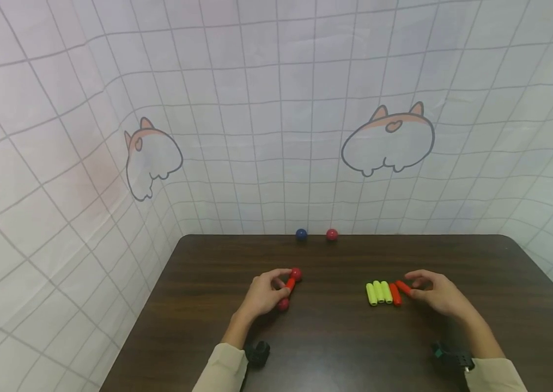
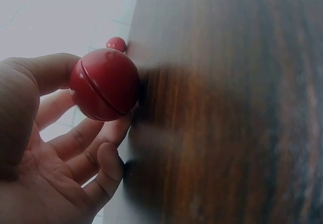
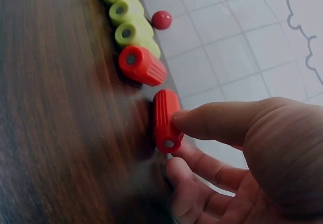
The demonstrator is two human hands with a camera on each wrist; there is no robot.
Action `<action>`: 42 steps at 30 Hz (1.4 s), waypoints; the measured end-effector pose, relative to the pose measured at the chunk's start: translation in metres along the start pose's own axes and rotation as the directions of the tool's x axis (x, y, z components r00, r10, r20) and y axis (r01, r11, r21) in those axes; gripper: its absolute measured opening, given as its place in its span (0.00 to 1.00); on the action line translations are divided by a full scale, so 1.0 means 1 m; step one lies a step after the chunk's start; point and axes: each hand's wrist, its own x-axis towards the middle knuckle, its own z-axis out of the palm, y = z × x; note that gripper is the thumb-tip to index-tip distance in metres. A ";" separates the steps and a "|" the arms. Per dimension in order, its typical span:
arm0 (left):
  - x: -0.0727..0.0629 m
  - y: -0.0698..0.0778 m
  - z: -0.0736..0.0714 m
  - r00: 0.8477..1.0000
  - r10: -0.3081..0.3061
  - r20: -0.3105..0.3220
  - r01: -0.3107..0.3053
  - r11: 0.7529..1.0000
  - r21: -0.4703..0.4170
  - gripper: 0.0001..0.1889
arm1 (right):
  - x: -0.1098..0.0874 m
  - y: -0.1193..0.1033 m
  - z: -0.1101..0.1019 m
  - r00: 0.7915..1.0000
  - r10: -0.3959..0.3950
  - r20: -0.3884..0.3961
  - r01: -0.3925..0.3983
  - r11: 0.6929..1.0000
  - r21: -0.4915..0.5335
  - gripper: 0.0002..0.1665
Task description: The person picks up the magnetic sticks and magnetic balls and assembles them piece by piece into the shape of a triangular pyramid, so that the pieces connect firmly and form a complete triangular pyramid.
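Note:
My left hand (image 1: 262, 294) pinches a short red rod (image 1: 290, 284) left of the table's middle. One red ball (image 1: 296, 274) sits at the rod's far end and another red ball (image 1: 283, 305) at its near end. In the left wrist view the near ball (image 2: 105, 85) hides the rod behind it. On the right, my right hand (image 1: 438, 295) pinches a second red rod (image 3: 165, 120), thumb on its side and fingers curled below. That rod lies slanted beside another red rod (image 1: 395, 294), which ends a row with several yellow-green rods (image 1: 378, 292).
At the table's back edge stand a blue ball (image 1: 301, 234) and a red ball (image 1: 332, 234), a little apart. The dark wooden table (image 1: 335, 332) meets a white gridded curtain (image 1: 266, 136) behind and on both sides.

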 end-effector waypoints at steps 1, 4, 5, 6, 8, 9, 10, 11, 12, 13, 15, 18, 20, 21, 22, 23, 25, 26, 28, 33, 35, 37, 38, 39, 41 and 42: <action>0.000 0.000 0.000 1.000 0.000 0.000 0.000 1.000 0.001 0.24 | 0.000 0.000 0.000 1.000 0.001 -0.004 -0.001 1.000 -0.005 0.24; 0.000 -0.001 -0.001 1.000 -0.002 0.001 0.002 1.000 0.006 0.24 | 0.000 0.000 0.000 1.000 -0.008 -0.008 0.007 1.000 -0.010 0.23; 0.000 -0.002 -0.001 1.000 -0.003 0.001 0.003 1.000 0.009 0.24 | 0.000 -0.001 0.001 1.000 -0.013 -0.011 0.013 1.000 -0.011 0.23; 0.000 -0.002 -0.001 1.000 -0.003 0.000 0.003 1.000 0.011 0.24 | 0.000 -0.001 0.001 1.000 -0.016 -0.015 0.016 1.000 -0.012 0.23; 0.000 -0.002 -0.001 1.000 -0.003 0.000 0.003 1.000 0.012 0.24 | 0.001 -0.002 0.003 1.000 -0.022 -0.019 0.022 1.000 -0.015 0.23; 0.000 -0.003 -0.001 1.000 -0.003 -0.001 0.003 1.000 0.011 0.24 | 0.001 -0.001 0.003 0.999 -0.025 -0.022 0.025 1.000 -0.019 0.23; 0.000 -0.003 -0.001 1.000 -0.002 -0.002 0.002 1.000 0.011 0.24 | 0.001 -0.001 0.004 0.999 -0.020 -0.025 0.020 1.000 -0.025 0.22; 0.000 -0.003 -0.001 1.000 -0.002 -0.002 0.002 1.000 0.010 0.24 | 0.002 -0.001 0.004 0.999 -0.016 -0.028 0.015 0.999 -0.034 0.22; 0.001 -0.003 -0.001 1.000 -0.001 -0.002 0.001 1.000 0.008 0.24 | 0.002 -0.001 0.004 1.000 -0.011 -0.030 0.009 0.999 -0.040 0.22; 0.001 -0.003 -0.001 1.000 -0.001 -0.002 0.001 1.000 0.008 0.24 | 0.002 -0.001 0.005 0.999 -0.007 -0.032 0.006 0.999 -0.047 0.22; 0.001 -0.003 0.000 1.000 0.000 -0.002 0.000 1.000 0.006 0.24 | 0.002 -0.001 0.005 0.999 -0.003 -0.037 0.001 0.999 -0.054 0.21; 0.001 -0.003 0.000 1.000 0.001 -0.002 -0.001 1.000 0.004 0.24 | 0.002 0.000 0.004 0.999 -0.008 -0.049 0.005 0.998 -0.055 0.21; 0.001 -0.003 0.000 1.000 0.001 0.000 -0.001 1.000 0.003 0.24 | 0.001 0.000 0.003 0.999 -0.015 -0.049 0.013 0.999 -0.038 0.22; 0.001 -0.003 0.000 1.000 0.001 0.000 -0.001 1.000 0.004 0.24 | 0.001 -0.001 0.003 0.999 -0.010 -0.051 0.009 1.000 -0.022 0.22; 0.001 -0.003 0.001 1.000 0.000 0.000 0.000 1.000 0.005 0.24 | 0.000 -0.001 0.002 0.999 -0.014 -0.048 0.014 1.000 -0.007 0.22; 0.001 -0.003 0.001 1.000 0.000 0.000 0.000 1.000 0.006 0.24 | -0.001 -0.002 0.001 0.999 -0.019 -0.044 0.019 1.000 0.011 0.23; 0.001 -0.003 0.001 1.000 -0.001 -0.001 0.001 1.000 0.009 0.24 | -0.002 -0.004 0.000 0.999 -0.033 -0.033 0.034 0.998 0.046 0.24; 0.001 -0.003 0.001 1.000 -0.002 -0.002 0.002 1.000 0.010 0.24 | -0.002 -0.005 0.000 0.999 -0.036 -0.029 0.038 0.997 0.063 0.24; 0.001 -0.003 0.001 1.000 -0.005 -0.002 0.005 1.000 0.012 0.24 | -0.003 -0.007 -0.001 0.998 -0.052 -0.023 0.053 0.995 0.083 0.25; 0.001 -0.003 0.002 1.000 -0.012 0.003 0.012 1.000 0.010 0.24 | -0.003 -0.015 -0.001 0.998 -0.069 -0.012 0.070 0.987 0.147 0.26; 0.001 -0.003 0.002 1.000 -0.014 0.006 0.014 1.000 0.009 0.24 | -0.003 -0.020 0.000 0.997 -0.074 -0.009 0.074 0.983 0.170 0.26; 0.001 -0.003 0.002 1.000 -0.017 0.006 0.017 1.000 0.010 0.25 | -0.002 -0.024 0.001 0.996 -0.088 -0.012 0.088 0.979 0.185 0.27; 0.001 -0.003 0.002 1.000 -0.019 0.005 0.019 1.000 0.013 0.25 | -0.002 -0.027 0.001 0.995 -0.100 -0.013 0.100 0.976 0.192 0.27; 0.001 -0.003 0.002 1.000 -0.020 0.004 0.020 1.000 0.016 0.25 | -0.002 -0.029 0.001 0.994 -0.110 -0.014 0.111 0.974 0.198 0.27; 0.001 -0.003 0.002 1.000 -0.022 0.002 0.022 1.000 0.019 0.25 | -0.002 -0.034 0.002 0.992 -0.128 -0.016 0.129 0.968 0.215 0.28; 0.002 -0.004 0.002 1.000 -0.023 0.001 0.023 1.000 0.019 0.25 | -0.002 -0.037 0.003 0.991 -0.135 -0.015 0.135 0.965 0.226 0.28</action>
